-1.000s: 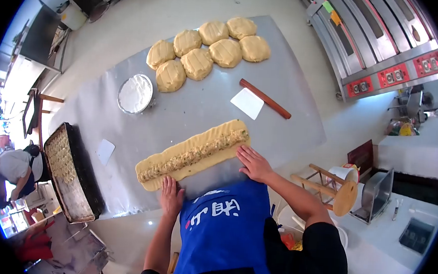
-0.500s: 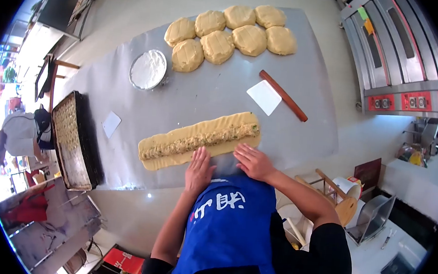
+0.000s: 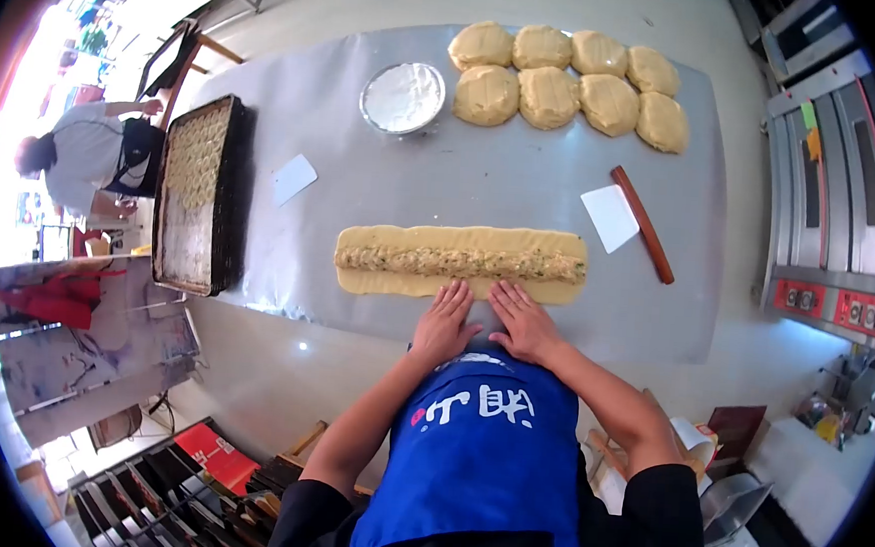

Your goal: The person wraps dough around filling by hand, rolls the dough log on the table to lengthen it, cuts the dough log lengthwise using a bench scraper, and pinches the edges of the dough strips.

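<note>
A long flat strip of dough (image 3: 397, 283) lies across the near part of the metal-topped table, with a line of chopped filling (image 3: 408, 259) along its length. My left hand (image 3: 445, 322) rests at the strip's near edge, around the middle, fingers stretched out. Close beside it on the right, my right hand (image 3: 523, 322) lies on the same edge with its fingers extended. The hands do not touch each other, and neither holds an object. The dough is flat, with the filling uncovered.
Several dough rounds (image 3: 548, 98) sit at the back, beside a bowl of white powder (image 3: 402, 98). White scrapers (image 3: 610, 219) (image 3: 293, 179) and a wooden rolling pin (image 3: 643, 224) lie on the table (image 3: 463, 185). A tray (image 3: 187, 233) stands left, near another person (image 3: 86, 152).
My left hand has slid right along the dough's near edge, ending close to my right hand. The view has turned, so the strip now appears level. The other person's arm is now stretched towards the table.
</note>
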A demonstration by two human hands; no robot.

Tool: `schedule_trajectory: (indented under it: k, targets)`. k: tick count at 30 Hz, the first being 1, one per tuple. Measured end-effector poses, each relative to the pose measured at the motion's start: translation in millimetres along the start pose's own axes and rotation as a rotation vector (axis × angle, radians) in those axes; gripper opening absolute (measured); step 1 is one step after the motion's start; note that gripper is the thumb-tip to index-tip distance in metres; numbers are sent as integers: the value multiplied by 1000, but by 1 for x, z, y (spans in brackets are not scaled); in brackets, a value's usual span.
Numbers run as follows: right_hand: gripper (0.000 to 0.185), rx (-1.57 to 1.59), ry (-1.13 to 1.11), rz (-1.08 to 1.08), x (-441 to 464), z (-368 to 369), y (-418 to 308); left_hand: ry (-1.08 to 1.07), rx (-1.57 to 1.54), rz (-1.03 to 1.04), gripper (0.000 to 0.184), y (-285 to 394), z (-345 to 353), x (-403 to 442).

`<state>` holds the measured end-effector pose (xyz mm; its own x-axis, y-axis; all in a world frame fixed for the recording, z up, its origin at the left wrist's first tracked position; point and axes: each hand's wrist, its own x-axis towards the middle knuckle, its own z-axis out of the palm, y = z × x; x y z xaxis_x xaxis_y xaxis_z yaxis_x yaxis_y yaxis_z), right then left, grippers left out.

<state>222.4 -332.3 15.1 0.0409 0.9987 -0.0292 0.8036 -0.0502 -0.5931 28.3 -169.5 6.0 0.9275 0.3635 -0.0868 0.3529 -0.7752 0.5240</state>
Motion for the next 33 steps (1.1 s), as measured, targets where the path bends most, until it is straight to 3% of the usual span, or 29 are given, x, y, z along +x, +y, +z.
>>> schedule_trajectory:
  k: [3,5,7,10,13,14,15,17,18,21,23,25,26,27,30,33]
  targets:
    - [82,-3,10,-41,14,-16,-9,214,42,-129,68,-10,1,-4]
    - [83,9,59,-97,15,-13,-9,219,57,-149,68,-19,4,-13]
    - [82,-49,-52,-70,18,3,-4,143,18,-110,70,-20,-8,-16]
    - [80,-5,22,-22,23,3,-11,283,120,-232,75,-31,-15,-18]
    - [77,-28,-35,-66,34,12,-7,237,134,-231,77,-36,-18,-29]
    - [71,-74,-8,-99,36,18,-4,303,43,-229,65,-37,-19,-30]
    - [71,-83,-14,-111,34,18,-6,317,39,-236,65,-39,-18,-33]
    - [62,-48,31,-89,41,15,-8,418,-258,-392,52,-47,-16,-36]
    - [52,41,66,-58,44,7,-13,500,-228,-442,40,-37,-29,-37]
    - [45,143,191,-48,55,5,-22,570,-232,-543,36,-26,-50,-57]
    - [48,139,206,-34,70,-1,-35,640,-300,-607,35,-19,-50,-72]
    - [59,103,243,-29,101,-3,-54,704,-371,-669,34,-21,-51,-78]
    - [75,46,179,-33,118,-1,-63,731,-415,-746,35,-28,-55,-79]
    - [75,42,181,-35,137,1,-72,759,-458,-828,36,-36,-61,-81]
    - [88,62,133,-117,204,15,-104,786,-460,-865,36,-69,-90,-75]
    - [87,81,149,-182,267,47,-122,865,-537,-798,36,-103,-106,-64]
